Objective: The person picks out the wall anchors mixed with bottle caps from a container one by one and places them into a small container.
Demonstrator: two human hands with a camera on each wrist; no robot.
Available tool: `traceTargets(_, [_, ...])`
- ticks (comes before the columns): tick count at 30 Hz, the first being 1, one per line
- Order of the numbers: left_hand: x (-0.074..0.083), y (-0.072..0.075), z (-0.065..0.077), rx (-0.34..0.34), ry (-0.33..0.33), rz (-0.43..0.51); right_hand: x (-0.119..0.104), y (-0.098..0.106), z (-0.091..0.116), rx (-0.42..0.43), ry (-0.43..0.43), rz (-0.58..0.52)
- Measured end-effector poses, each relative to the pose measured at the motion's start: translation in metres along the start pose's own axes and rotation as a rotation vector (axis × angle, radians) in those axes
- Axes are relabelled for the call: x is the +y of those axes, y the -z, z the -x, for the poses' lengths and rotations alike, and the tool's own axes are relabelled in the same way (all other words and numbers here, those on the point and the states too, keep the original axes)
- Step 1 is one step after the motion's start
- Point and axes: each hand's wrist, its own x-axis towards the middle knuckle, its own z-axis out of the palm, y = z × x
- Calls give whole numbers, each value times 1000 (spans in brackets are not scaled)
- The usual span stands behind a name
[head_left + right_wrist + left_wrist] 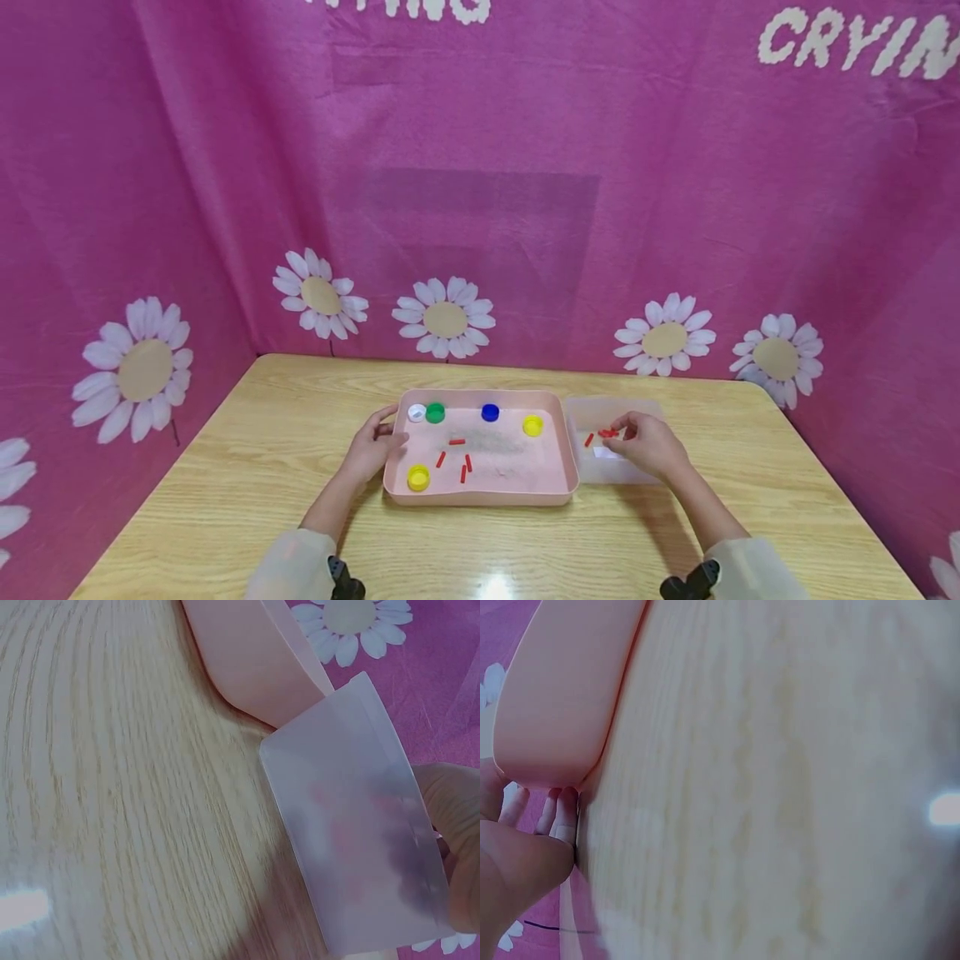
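A shallow pink tray [517,483] stands on the table, its left end gripped by my left hand [372,450]. The thumb lies over the rim and the other fingers are against the outer wall, as the left wrist view [525,855] also shows. Several red sticks [463,474] lie in the tray. Right of it stands a translucent plastic box [622,473]. My right hand [651,446] reaches into this box, bent fingertips at a few red pieces [607,433]; whether one is pinched cannot be told. Another red stick [588,440] lies beside them.
Inside the tray are a white cap [416,412], a green cap [435,412], a blue cap [490,412] and two yellow caps [532,426]. A white label [606,452] shows at the box. A pink flowered cloth [480,217] hangs behind the wooden table [225,467].
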Motion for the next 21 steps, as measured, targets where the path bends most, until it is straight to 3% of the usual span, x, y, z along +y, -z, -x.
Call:
traceTargets(14, [0,-1,0,0,17,-16,-1,2,0,-11,-29,33])
traceTargets(21, [-2,-2,0,13,-31,4,0,1,1,5,-1,35])
